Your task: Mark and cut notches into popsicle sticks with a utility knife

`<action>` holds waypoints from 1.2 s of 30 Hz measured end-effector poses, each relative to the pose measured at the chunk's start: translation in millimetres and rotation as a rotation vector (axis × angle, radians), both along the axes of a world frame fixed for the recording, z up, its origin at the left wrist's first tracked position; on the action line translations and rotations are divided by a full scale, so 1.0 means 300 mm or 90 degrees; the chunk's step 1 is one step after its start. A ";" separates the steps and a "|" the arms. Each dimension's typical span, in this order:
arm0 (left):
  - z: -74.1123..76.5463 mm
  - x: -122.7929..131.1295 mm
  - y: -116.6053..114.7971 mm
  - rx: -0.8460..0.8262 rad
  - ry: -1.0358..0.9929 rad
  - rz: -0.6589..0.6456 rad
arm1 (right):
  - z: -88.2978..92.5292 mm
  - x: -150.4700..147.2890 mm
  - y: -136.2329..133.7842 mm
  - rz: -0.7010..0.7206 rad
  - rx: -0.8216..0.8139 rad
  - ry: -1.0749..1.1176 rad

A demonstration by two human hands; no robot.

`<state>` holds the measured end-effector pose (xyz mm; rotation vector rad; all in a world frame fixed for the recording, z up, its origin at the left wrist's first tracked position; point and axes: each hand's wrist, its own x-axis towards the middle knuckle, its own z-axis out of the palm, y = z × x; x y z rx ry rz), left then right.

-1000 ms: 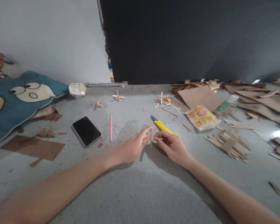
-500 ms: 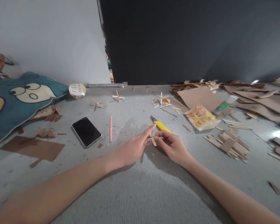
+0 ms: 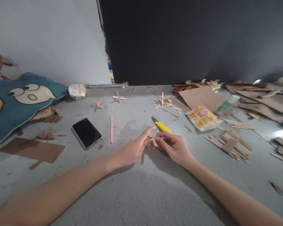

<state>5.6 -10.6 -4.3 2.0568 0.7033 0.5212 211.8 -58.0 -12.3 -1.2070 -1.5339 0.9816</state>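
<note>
A small cross of pale wooden craft sticks [image 3: 154, 142] is held just above the table, between my hands. My left hand [image 3: 134, 150] grips its left side, one finger stretched up and away; its other fingertips are partly hidden. On the right side, my right hand [image 3: 176, 148] pinches a stick of the cross between thumb and finger. Just beyond my right hand lies a yellow utility knife [image 3: 163, 126], blade end pointing away to the left. Two similar stick crosses, a nearer one [image 3: 98, 104] and a farther one [image 3: 119, 97], stand toward the back left.
Left of my hands lie a pink pencil [image 3: 111, 130] and a phone [image 3: 86, 133]. A teal cushion [image 3: 43, 103] and brown cardboard [image 3: 33, 150] are farther left. To the right sit a yellow packet [image 3: 203, 118], a glue stick [image 3: 227, 104] and a craft-stick bundle [image 3: 231, 144].
The stick cross has turned slightly between my fingers, and my left fingertips sit closer around its left side. My right hand keeps its pinch. The whole view has shifted a little.
</note>
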 end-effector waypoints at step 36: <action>0.011 0.007 -0.006 -0.047 -0.036 -0.011 | -0.028 0.032 0.018 -0.003 0.147 -0.197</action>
